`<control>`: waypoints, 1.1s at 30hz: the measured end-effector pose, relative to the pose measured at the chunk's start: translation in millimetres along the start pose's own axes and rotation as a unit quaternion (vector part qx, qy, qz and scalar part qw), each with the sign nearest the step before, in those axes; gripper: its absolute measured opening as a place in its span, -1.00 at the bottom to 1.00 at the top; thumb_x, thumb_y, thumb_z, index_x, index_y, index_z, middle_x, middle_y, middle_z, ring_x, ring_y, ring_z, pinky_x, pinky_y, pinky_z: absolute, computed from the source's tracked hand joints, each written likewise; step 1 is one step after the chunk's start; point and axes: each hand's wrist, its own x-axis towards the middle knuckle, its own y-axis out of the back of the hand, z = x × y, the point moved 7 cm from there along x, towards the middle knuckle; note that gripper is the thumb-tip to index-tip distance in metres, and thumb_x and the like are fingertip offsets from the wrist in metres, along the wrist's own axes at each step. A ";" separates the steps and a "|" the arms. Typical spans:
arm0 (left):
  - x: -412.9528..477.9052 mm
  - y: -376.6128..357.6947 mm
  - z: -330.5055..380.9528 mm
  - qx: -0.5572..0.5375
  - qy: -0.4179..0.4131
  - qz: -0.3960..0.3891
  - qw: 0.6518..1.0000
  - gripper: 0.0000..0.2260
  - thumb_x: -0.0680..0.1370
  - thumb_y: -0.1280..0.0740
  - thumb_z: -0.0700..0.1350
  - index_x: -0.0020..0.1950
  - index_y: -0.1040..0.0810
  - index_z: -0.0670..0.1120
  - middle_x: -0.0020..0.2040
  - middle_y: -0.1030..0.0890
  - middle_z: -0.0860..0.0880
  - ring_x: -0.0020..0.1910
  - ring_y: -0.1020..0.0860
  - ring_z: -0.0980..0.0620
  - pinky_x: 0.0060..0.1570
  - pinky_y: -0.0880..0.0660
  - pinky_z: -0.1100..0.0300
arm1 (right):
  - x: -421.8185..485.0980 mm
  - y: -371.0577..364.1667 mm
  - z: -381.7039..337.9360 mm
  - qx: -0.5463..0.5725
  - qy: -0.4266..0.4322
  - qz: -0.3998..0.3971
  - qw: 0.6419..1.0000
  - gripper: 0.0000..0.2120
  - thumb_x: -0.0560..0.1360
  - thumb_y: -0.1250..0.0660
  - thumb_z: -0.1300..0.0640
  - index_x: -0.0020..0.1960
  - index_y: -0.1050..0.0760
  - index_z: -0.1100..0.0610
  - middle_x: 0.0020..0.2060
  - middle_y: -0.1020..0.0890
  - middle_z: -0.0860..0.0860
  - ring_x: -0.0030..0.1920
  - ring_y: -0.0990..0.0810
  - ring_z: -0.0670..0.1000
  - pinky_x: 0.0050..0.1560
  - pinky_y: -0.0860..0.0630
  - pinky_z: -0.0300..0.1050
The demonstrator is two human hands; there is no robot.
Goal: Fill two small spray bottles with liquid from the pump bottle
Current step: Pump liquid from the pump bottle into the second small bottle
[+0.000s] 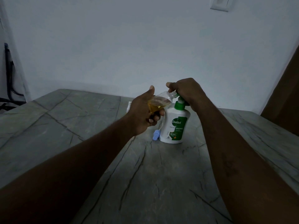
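A white Dettol pump bottle (175, 125) with a green pump head stands upright on the grey marbled table (145, 175). My left hand (142, 113) grips a small clear spray bottle (160, 101), tilted with its open neck against the pump spout; amber liquid fills its lower part. My right hand (187, 92) sits on top of the green pump head, fingers curled round it, the thumb touching the small bottle's neck. A blue spray cap (156, 136) with its thin dip tube lies on the table to the left of the pump bottle's base.
A white object (129, 106) shows partly behind my left hand, mostly hidden. A pale wall closes off the far side of the table. Dark cables (9, 88) hang at the far left, and a brown surface (284, 97) rises at the right.
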 end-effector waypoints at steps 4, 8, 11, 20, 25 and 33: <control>-0.2 -1.3 1.0 -0.001 0.000 0.001 1.000 -0.39 0.64 -0.14 0.30 0.25 -0.60 -0.22 -0.32 -0.58 -0.13 -0.47 -0.40 0.05 -0.37 -0.19 0.17 | -0.7 1.1 -0.2 0.017 0.001 0.001 1.000 -0.73 0.53 -0.42 -0.10 -0.12 -0.70 0.10 -0.32 -0.61 -0.05 -0.31 -0.52 -0.04 -0.27 -0.47 -0.13; 0.7 -1.2 1.4 -0.004 -0.003 -0.005 1.000 -0.39 0.64 -0.14 0.30 0.25 -0.60 -0.22 -0.33 -0.58 -0.14 -0.48 -0.39 0.04 -0.40 -0.16 0.17 | -1.5 -3.0 3.0 0.028 -0.023 -0.015 0.999 -0.77 0.52 -0.44 -0.07 -0.10 -0.69 0.10 -0.28 -0.62 -0.02 -0.29 -0.51 -0.02 -0.28 -0.43 -0.14; 1.9 1.5 0.3 -0.003 -0.002 0.000 1.000 -0.42 0.64 -0.14 0.30 0.20 -0.59 -0.21 -0.34 -0.58 -0.14 -0.49 -0.39 0.04 -0.46 -0.18 0.20 | -3.6 -6.4 4.6 0.029 -0.037 -0.024 0.999 -0.77 0.51 -0.46 -0.01 0.01 -0.70 0.15 -0.21 -0.65 0.01 -0.27 -0.51 -0.02 -0.26 -0.44 -0.13; -0.8 -1.6 -2.0 0.000 0.004 0.003 1.000 -0.40 0.65 -0.13 0.30 0.22 -0.60 -0.22 -0.32 -0.58 -0.14 -0.47 -0.40 0.04 -0.43 -0.18 0.20 | -2.2 -2.4 -1.2 -0.016 0.010 -0.009 1.000 -0.75 0.55 -0.41 -0.08 -0.18 -0.69 0.06 -0.31 -0.62 -0.06 -0.28 -0.54 -0.02 -0.12 -0.50 -0.06; 0.9 -1.9 -0.9 -0.002 0.000 -0.003 1.000 -0.36 0.64 -0.14 0.30 0.30 -0.57 -0.25 -0.31 -0.58 -0.14 -0.46 -0.40 0.04 -0.41 -0.17 0.18 | 0.0 -0.4 -3.6 -0.013 0.015 -0.009 1.000 -0.76 0.55 -0.41 -0.07 -0.18 -0.69 0.06 -0.29 -0.61 -0.05 -0.29 -0.53 -0.03 -0.25 -0.49 -0.12; -0.8 -2.8 0.0 -0.002 0.005 0.003 1.000 -0.41 0.65 -0.13 0.29 0.20 -0.60 -0.20 -0.33 -0.57 -0.14 -0.47 -0.39 0.04 -0.45 -0.17 0.20 | -0.6 -4.2 3.8 0.028 -0.026 -0.029 0.999 -0.81 0.51 -0.46 -0.04 -0.13 -0.69 0.07 -0.23 -0.66 -0.01 -0.28 -0.53 -0.01 -0.30 -0.44 -0.17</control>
